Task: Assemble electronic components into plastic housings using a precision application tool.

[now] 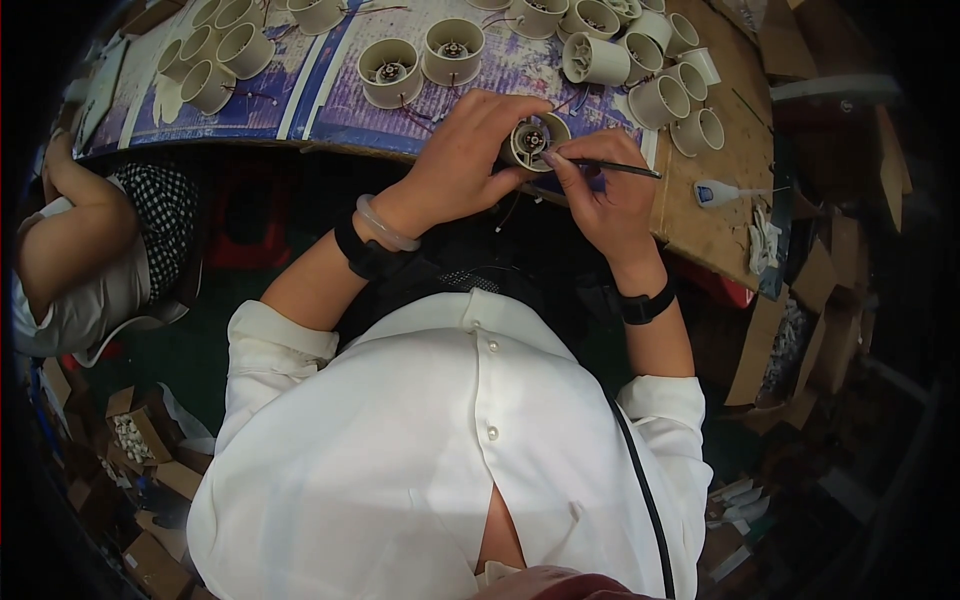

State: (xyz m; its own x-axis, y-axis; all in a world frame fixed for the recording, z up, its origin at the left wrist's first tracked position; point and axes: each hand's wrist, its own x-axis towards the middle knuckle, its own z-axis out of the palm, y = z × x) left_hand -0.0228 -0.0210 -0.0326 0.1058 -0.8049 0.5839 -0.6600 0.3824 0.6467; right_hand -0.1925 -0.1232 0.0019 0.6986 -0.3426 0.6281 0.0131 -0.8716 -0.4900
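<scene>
"One cream-coloured cup is in your hands, isn't it? Tell me how it looks."

"You have a short, round cup (530,151) with a smooth wall and a plain pale rim. Its open mouth is turned up towards your face, and inside sits a dark, round hub with small metallic-looking spots, set among pale ribs. The finer parts are too small to make out."

"And where is it?"

"In front of your chest, at the near edge of the table (715,235) — whether its base touches the surface, I cannot tell. A thin lead (511,212) with a small white end hangs just below it."

"What are my hands doing?"

"Your left hand (468,150) is curled around the cup's left side, fingers over the top and thumb beneath. Your right hand (612,195) pinches a slim dark tool (622,168) between thumb and fingers, close against the mouth; its working tip is hidden."

"Does anything nearby match it?"

"Yes — two similar cups, a left one (389,73) and a right one (453,51), stand just beyond your left hand, mouths up with dark hubs showing. Another, the tipped cup (596,60), lies on its side."
</scene>
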